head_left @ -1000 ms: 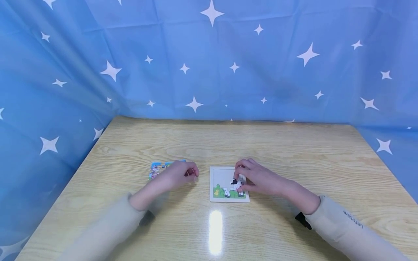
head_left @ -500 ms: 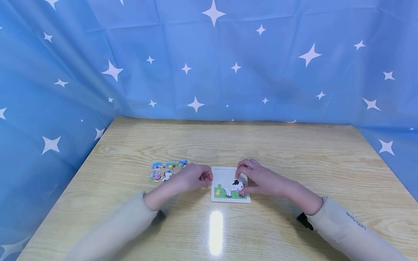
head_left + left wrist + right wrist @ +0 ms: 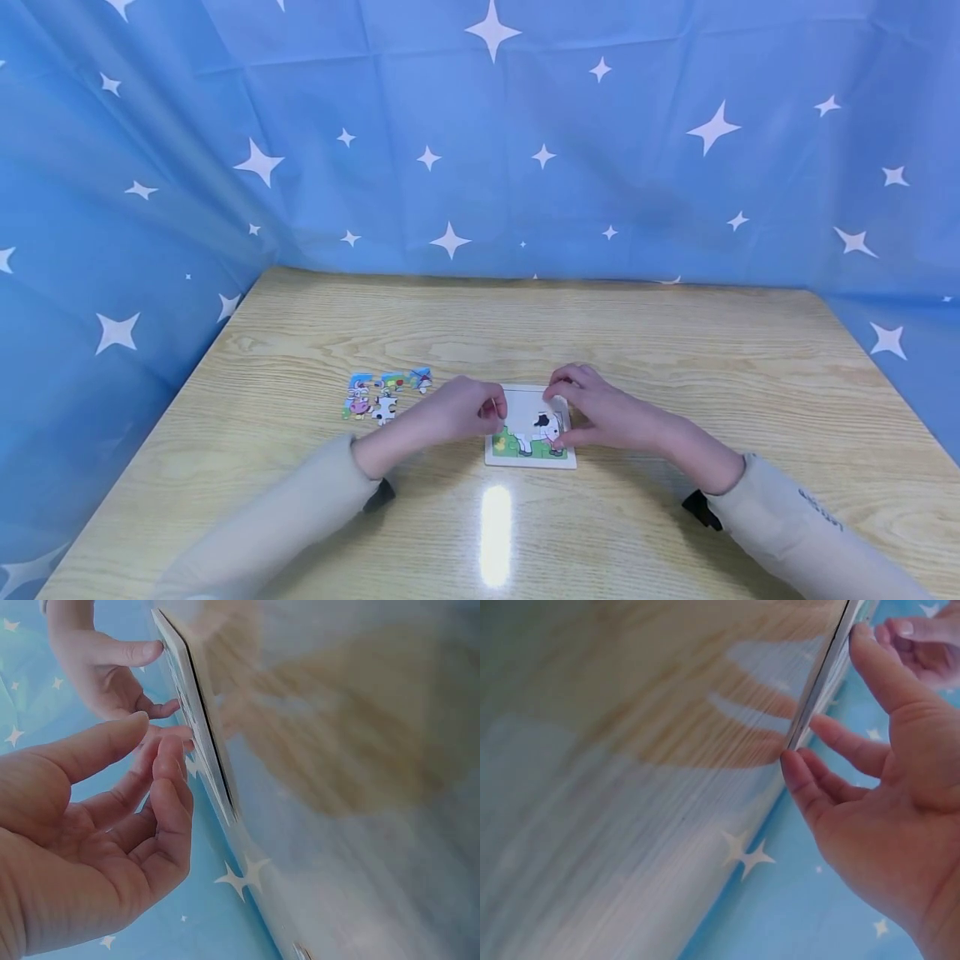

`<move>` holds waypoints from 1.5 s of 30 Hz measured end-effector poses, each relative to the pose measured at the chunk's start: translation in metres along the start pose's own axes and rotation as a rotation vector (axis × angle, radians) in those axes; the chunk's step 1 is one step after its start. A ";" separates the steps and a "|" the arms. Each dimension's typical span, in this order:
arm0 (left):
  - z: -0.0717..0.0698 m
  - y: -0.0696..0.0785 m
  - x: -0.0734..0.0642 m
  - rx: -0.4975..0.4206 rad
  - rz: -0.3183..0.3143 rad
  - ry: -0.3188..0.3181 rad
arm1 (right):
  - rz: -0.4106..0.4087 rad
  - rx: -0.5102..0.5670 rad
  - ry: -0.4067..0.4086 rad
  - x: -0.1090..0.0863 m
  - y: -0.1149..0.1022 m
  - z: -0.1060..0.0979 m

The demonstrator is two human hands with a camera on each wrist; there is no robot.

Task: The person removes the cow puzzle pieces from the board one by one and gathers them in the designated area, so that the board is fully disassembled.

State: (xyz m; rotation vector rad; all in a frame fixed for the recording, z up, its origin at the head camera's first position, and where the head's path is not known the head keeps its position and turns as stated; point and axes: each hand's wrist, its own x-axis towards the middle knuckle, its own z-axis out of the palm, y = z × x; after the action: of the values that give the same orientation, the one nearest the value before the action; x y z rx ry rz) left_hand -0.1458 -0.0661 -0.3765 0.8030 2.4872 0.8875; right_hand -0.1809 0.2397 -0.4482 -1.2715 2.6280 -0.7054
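Puzzle tray [image 3: 522, 407] lying flat near the middle of a wood-grain counter [image 3: 675, 333], pale and squarish, with fitted pieces [image 3: 525, 446] along its lower part and right side: duck on green, cow legs and black-and-white hindquarters, seams too fine to trace. Left grip [image 3: 465, 408] over the tray's left side, covering the upper left corner and much of the left rim; released, with fingers loosely bent and thumb apart from them, fingertips partly masked by one another. Contact between these fingertips and the tray uncertain. Right grip [image 3: 603, 412] at the tray's right side, also released, with thumb and fingers spread wide and tips touching the tray; upper right corner and part of the hindquarters hidden beneath. Exact share of contact between rim and fitted pieces impossible to tell. To the left of the tray, well apart from it, loose pieces [image 3: 358, 407] in a cluster: pink-muzzled cow head, black-and-white body part and blue-topped fragments, details blurred, joins between them unclear. In both wrist views, tray nearly edge-on, picture unreadable. At the lower border of the left wrist view, small pale object [image 3: 302, 951], cut off and unidentifiable. Pale sleeves [image 3: 300, 508] cut off by the lower frame edge, with illegible dark lettering [image 3: 821, 510] on the right one. Behind the counter, blue star-printed cloth [image 3: 600, 183], cropped above.
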 end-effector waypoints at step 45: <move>0.019 0.018 0.046 0.065 -0.024 -0.076 | 0.056 -0.054 -0.016 0.002 0.010 0.005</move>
State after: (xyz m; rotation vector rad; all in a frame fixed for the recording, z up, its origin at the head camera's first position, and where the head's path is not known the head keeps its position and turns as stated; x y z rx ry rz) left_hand -0.1643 -0.0176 -0.3851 0.8107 2.4651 0.7570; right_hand -0.1875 0.2420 -0.4575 -1.2062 2.6754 -0.6165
